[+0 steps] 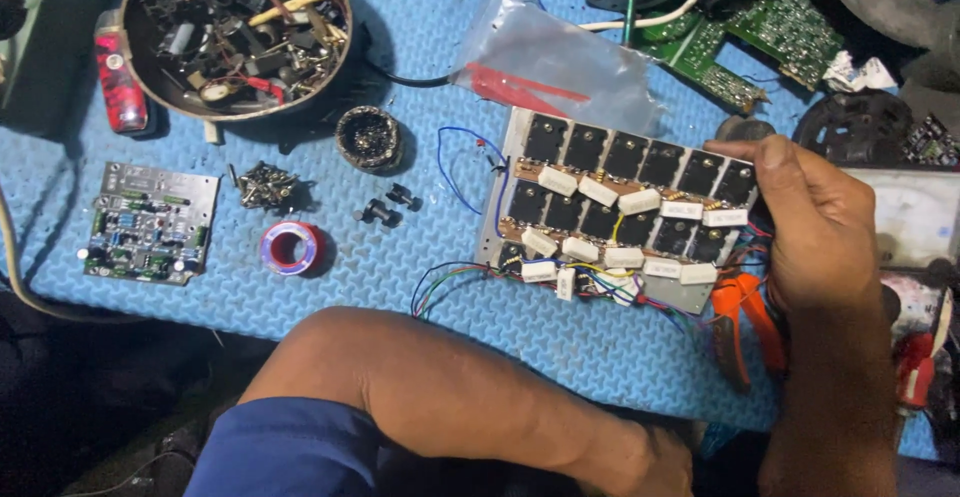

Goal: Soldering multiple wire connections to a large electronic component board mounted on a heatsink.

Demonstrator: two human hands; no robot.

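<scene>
Head view. The right hand point(815, 227), at the right of the frame, closes its fingers point(745, 149) over the right edge of a metal plate carrying rows of black transistors and white resistors, the amplifier board point(610, 207), which lies at centre right on the blue textured mat point(420, 277). Coloured wires point(450, 282) trail from the board's lower left corner. The left hand point(650, 462) sits at the bottom edge, below the board and apart from it; whether its fingers are spread or curled cannot be told. Orange-handled pliers point(745, 317) lie under the right wrist. At left lie a small green circuit board point(150, 225) and a red tape roll point(288, 247); a bowl of parts point(235, 32) fills the upper left.
</scene>
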